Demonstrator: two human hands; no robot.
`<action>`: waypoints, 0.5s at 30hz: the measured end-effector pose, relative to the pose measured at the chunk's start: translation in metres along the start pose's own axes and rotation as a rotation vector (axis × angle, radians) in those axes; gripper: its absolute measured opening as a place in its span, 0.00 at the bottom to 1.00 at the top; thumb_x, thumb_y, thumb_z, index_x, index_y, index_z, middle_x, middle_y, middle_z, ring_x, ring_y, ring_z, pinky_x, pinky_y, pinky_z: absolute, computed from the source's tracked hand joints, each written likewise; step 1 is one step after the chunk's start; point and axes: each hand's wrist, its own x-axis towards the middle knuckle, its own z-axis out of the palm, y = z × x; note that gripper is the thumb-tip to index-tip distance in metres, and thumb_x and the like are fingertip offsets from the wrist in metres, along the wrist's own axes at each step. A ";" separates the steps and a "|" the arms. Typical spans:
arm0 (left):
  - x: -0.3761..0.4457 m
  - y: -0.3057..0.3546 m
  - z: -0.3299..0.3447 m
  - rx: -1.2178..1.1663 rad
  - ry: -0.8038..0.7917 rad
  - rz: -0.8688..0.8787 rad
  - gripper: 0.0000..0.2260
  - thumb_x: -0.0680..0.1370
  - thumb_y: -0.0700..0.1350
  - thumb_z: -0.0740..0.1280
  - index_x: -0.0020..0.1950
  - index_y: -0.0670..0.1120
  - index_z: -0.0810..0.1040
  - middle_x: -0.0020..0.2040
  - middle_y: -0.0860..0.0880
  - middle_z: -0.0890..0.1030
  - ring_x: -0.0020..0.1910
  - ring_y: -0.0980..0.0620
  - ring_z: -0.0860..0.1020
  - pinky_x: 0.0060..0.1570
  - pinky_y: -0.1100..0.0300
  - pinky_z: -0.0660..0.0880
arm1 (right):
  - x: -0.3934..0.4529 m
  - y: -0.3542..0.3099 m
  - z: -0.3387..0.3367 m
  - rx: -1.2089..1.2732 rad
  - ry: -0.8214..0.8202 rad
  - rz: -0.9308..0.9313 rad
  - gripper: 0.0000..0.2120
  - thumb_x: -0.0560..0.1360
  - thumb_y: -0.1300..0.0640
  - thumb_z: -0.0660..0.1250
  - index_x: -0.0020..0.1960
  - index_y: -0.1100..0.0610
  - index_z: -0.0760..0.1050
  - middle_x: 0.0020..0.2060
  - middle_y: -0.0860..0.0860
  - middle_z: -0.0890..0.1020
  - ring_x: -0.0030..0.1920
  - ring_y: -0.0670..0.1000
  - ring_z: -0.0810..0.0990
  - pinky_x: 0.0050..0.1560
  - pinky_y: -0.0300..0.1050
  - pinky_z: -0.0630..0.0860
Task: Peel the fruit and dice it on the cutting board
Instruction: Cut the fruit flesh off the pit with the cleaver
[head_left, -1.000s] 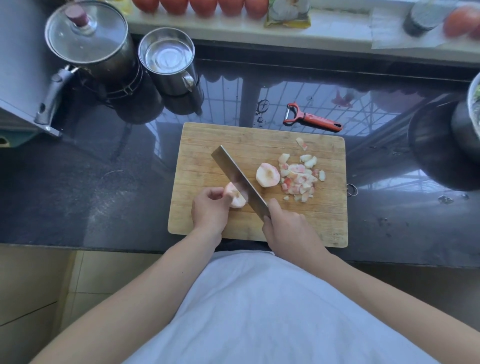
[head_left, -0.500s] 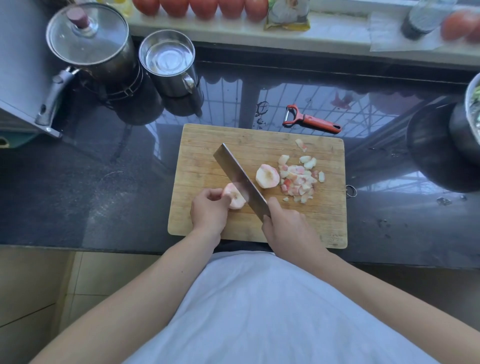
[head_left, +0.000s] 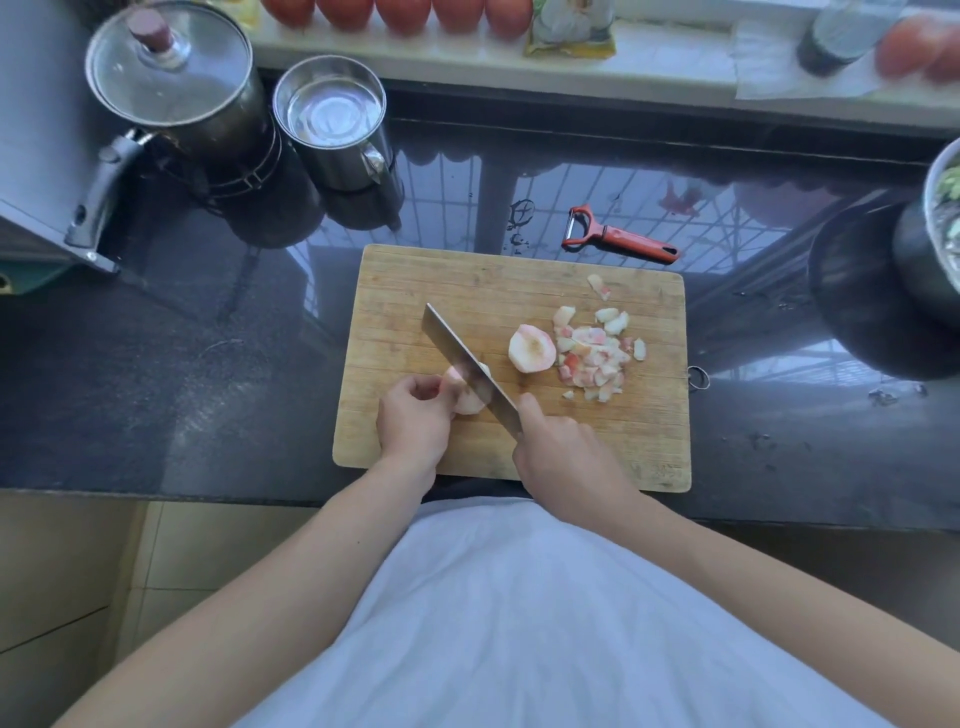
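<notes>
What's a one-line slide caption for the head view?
Left hand steadies a peeled fruit piece while right hand slices it with a cleaver on the cutting board.

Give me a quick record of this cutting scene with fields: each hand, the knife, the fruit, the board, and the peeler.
left hand: holds a peeled fruit piece down on the board
right hand: grips the knife handle
knife: blade across the held piece
fruit: one peeled chunk loose mid-board; diced pile to its right
cutting board: wooden, on dark counter
peeler: red, on counter behind the board, untouched
</notes>
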 end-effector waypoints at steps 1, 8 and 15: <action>-0.002 0.000 -0.001 0.057 -0.003 0.047 0.11 0.78 0.58 0.73 0.52 0.51 0.81 0.52 0.55 0.83 0.53 0.53 0.82 0.52 0.56 0.77 | 0.000 0.000 -0.001 -0.004 0.002 -0.003 0.09 0.78 0.64 0.55 0.47 0.52 0.56 0.33 0.54 0.74 0.35 0.62 0.75 0.28 0.50 0.65; -0.005 -0.033 -0.019 0.530 -0.057 0.791 0.06 0.77 0.42 0.75 0.53 0.48 0.82 0.58 0.53 0.75 0.56 0.52 0.77 0.54 0.57 0.75 | 0.006 -0.010 -0.005 -0.029 0.059 -0.030 0.10 0.77 0.65 0.54 0.48 0.53 0.56 0.30 0.53 0.70 0.29 0.58 0.68 0.26 0.49 0.55; 0.014 -0.016 -0.023 0.449 0.016 0.706 0.05 0.78 0.42 0.74 0.53 0.46 0.82 0.53 0.53 0.81 0.51 0.51 0.79 0.51 0.55 0.75 | 0.031 -0.028 -0.008 -0.036 0.120 -0.063 0.10 0.77 0.66 0.55 0.50 0.53 0.57 0.29 0.51 0.66 0.33 0.61 0.70 0.29 0.50 0.59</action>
